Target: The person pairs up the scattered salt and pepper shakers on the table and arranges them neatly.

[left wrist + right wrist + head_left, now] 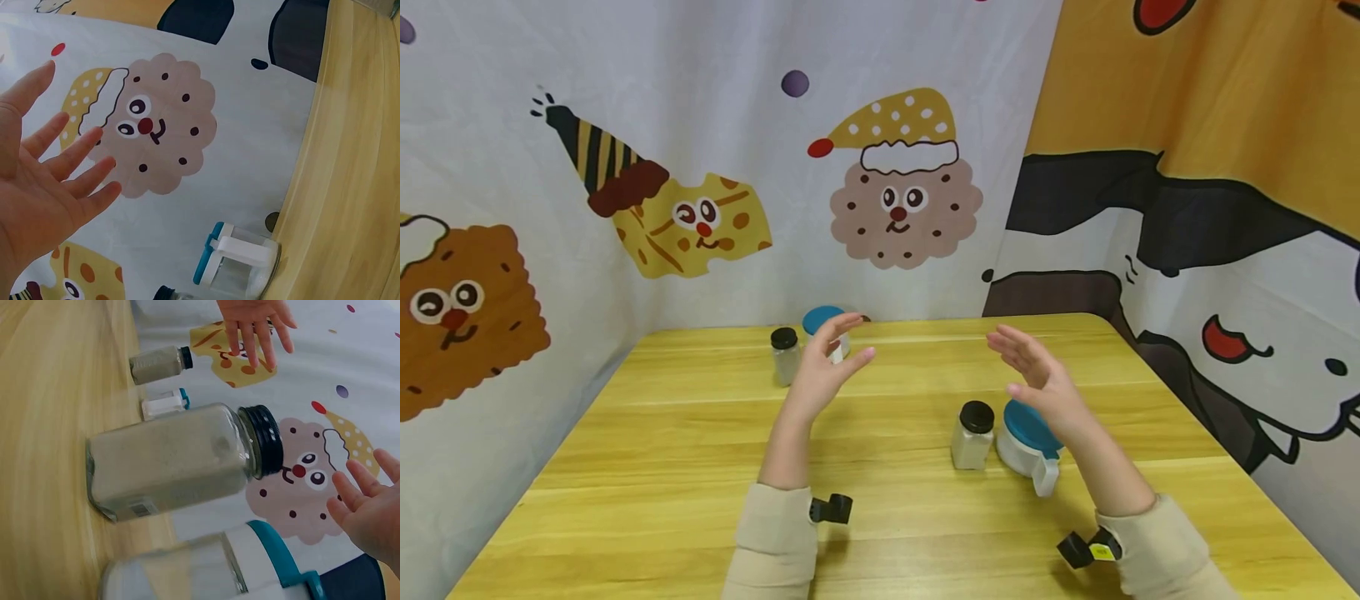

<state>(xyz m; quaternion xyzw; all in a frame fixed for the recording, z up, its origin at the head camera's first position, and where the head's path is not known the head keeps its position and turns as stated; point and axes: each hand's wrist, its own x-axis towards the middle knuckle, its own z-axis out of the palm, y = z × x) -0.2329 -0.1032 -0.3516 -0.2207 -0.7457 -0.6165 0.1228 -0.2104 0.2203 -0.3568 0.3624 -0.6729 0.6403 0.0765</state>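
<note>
My left hand (818, 379) is raised over the table with its fingers spread and holds nothing. Behind it, near the far edge, are a square glass jar (787, 367) with a black lid and a clear container (240, 265) with a blue lid and white handle. My right hand (1047, 390), fingers extended and also holding nothing, hovers above a second blue-lidded container (1021, 454), partly covering its lid in the head view. Just left of that container stands another black-lidded square jar (169, 462), with pale contents showing through the glass.
All the containers stand upright on a wood-grain table (662, 467). A curtain with cartoon prints (715, 100) hangs along the table's far side and right side. Small black cameras (831, 508) are strapped at both sleeves.
</note>
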